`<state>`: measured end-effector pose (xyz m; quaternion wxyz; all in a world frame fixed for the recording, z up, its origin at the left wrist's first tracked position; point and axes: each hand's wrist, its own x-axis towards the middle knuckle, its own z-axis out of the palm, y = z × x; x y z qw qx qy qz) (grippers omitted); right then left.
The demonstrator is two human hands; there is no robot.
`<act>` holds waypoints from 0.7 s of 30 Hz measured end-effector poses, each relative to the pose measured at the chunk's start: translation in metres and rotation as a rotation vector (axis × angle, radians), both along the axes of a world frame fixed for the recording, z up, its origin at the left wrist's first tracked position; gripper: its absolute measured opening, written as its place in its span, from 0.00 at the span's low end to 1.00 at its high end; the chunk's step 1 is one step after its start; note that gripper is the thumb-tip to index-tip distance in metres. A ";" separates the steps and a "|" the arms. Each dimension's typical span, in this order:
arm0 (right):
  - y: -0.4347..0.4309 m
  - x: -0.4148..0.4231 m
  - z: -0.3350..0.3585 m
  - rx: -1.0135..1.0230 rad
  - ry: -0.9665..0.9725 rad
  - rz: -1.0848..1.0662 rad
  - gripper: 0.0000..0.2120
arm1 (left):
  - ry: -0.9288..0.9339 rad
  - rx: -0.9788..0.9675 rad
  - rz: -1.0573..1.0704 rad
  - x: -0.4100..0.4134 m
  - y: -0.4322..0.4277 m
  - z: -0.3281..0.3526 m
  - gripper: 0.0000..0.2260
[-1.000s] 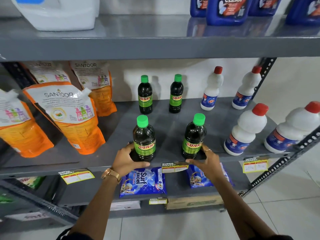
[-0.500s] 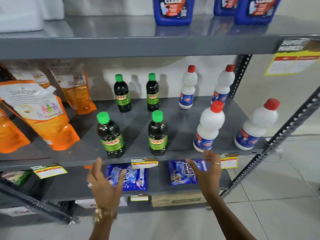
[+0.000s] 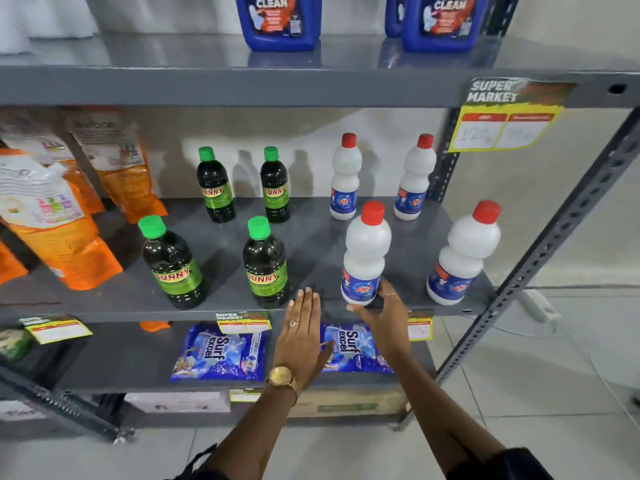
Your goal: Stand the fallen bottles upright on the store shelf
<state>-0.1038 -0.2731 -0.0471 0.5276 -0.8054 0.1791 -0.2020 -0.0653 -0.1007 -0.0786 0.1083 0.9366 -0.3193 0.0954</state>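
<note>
Place: a grey metal store shelf [image 3: 408, 308] in a shop with a pale tiled floor.
Left hand: the left hand [image 3: 300, 336] is flat and spread wide at the front lip of the shelf. It holds nothing.
Right hand: the right hand [image 3: 384, 315] curls around the bottom of the front white bottle [image 3: 365, 254], fingers partly closed and touching it.
Front white bottle: it has a red cap and leans a little. It stands near the front edge.
Other front bottles: two dark bottles with green caps [image 3: 266, 261] and one more white bottle [image 3: 462, 254] stand up.
Back row: two green-cap bottles and two white ones [image 3: 344, 178] stand by the wall.
Step now: it looks like the person is fixing the front white bottle; no bottle is lying down.
Next move: likely a gentle push so it sits flat and straight, then let go slowly.
</note>
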 end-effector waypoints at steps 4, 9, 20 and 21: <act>0.000 0.001 0.000 -0.054 0.003 0.014 0.31 | -0.052 0.062 0.037 0.000 -0.004 0.002 0.31; 0.000 0.000 -0.005 -0.114 0.039 0.032 0.33 | -0.078 0.140 0.016 0.004 -0.005 0.009 0.29; 0.003 -0.001 0.006 -0.066 0.055 0.037 0.31 | -0.022 0.293 0.047 0.002 -0.004 0.017 0.47; 0.006 -0.003 0.011 -0.058 0.063 0.042 0.31 | 0.012 0.282 0.034 0.000 -0.003 0.023 0.47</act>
